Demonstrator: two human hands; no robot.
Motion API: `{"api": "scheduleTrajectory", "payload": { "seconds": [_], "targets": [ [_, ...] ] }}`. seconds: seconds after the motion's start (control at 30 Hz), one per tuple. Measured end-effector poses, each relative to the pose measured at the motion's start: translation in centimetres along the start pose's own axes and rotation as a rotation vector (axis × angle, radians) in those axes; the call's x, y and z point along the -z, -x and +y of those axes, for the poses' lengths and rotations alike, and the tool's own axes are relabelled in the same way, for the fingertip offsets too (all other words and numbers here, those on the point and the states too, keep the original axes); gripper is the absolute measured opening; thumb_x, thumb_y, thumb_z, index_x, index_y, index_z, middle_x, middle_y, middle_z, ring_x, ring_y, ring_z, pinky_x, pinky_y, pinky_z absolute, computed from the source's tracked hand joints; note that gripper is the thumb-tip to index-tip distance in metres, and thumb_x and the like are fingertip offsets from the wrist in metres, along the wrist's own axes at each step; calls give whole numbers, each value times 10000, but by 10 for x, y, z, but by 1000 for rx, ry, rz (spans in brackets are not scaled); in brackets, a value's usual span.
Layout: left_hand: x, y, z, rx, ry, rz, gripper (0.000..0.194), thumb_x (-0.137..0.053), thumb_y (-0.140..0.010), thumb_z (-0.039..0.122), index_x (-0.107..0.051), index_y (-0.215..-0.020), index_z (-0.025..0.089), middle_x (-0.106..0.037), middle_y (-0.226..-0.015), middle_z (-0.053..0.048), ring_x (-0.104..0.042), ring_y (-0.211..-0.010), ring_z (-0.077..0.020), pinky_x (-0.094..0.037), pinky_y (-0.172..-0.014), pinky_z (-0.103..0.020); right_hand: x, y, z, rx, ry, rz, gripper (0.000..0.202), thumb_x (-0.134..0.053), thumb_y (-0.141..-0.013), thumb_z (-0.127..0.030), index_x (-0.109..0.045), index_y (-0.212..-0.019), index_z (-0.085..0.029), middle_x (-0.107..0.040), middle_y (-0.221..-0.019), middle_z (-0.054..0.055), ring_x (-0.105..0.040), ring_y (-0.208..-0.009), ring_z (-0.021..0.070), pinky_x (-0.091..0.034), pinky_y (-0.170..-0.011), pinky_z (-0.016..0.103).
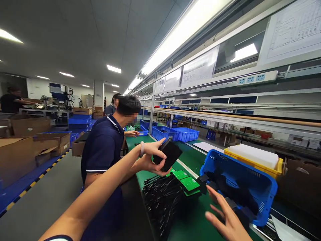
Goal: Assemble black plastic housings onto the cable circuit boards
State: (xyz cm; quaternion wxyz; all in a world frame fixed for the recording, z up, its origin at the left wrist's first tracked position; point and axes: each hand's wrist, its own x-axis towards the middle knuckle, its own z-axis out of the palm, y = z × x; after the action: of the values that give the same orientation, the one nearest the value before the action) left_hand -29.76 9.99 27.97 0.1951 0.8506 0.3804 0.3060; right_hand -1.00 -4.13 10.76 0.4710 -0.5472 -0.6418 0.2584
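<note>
- your left hand [152, 154] reaches far out and grips a black box [168, 154]; a co-worker's hand [150, 166] clasps the same box from below.
- your right hand [227, 219] hangs open, fingers spread, near the blue bin [250, 174] at right.
- black cables [160, 197] and green boards [187, 182] lie on the green tabletop [198, 217] beneath the box.

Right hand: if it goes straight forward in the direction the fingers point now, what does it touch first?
Probably the tilted blue basket: the open right hand points up toward the black parts lying at its open mouth. Depth is unclear, so the parts may come before the basket.
</note>
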Motion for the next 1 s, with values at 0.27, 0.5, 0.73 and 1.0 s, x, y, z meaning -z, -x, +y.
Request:
{"api": "scheduleTrajectory", "payload": {
  "seconds": [0.27, 0.5, 0.73, 1.0],
  "targets": [
    [-8, 18, 25, -350, -288, 5, 991, -704, -608, 380, -288, -1477, 146, -592, -1323, -145, -555, -1186, -353, -136, -1163, -610, -24, -111, -112, 280, -297, -149, 1300, -781, -605, -598, 54, -1530, -230, -162, -1624, 126, -278, -1463, 273, -218, -1209, 453],
    [-65, 100, 61, -726, -325, 148, 875, -631, -685, 438, -342, -1465, 165, -635, -1215, -122, -614, -1080, -301, 18, -1194, -523, 4, 36, -77, 442, 132, 47, 1047, -774, -670, -393, -123, -1486, -305, -327, -1495, 122, -388, -1372, 356, -366, -1139, 487],
    [-160, 132, 83, -920, -337, 169, 500, -474, -913, 291, -471, -1397, 167, -667, -1096, -112, -614, -994, -256, -83, -1159, -542, 23, 151, -7, 308, 373, 136, 954, -674, -776, -527, -80, -1486, -299, -243, -1484, 128, -305, -1393, 363, -333, -1164, 478],
    [-254, 120, 72, -704, -239, -599, 1105, -781, -511, 517, -372, -1446, 93, -618, -1166, -211, -602, -1020, -366, -316, -1060, -661, 24, 211, 27, -382, 398, -134, 1236, -704, -700, -650, 55, -1527, -133, 58, -1630, 186, 81, -1513, 301, -51, -1239, 530]
  ]
}}
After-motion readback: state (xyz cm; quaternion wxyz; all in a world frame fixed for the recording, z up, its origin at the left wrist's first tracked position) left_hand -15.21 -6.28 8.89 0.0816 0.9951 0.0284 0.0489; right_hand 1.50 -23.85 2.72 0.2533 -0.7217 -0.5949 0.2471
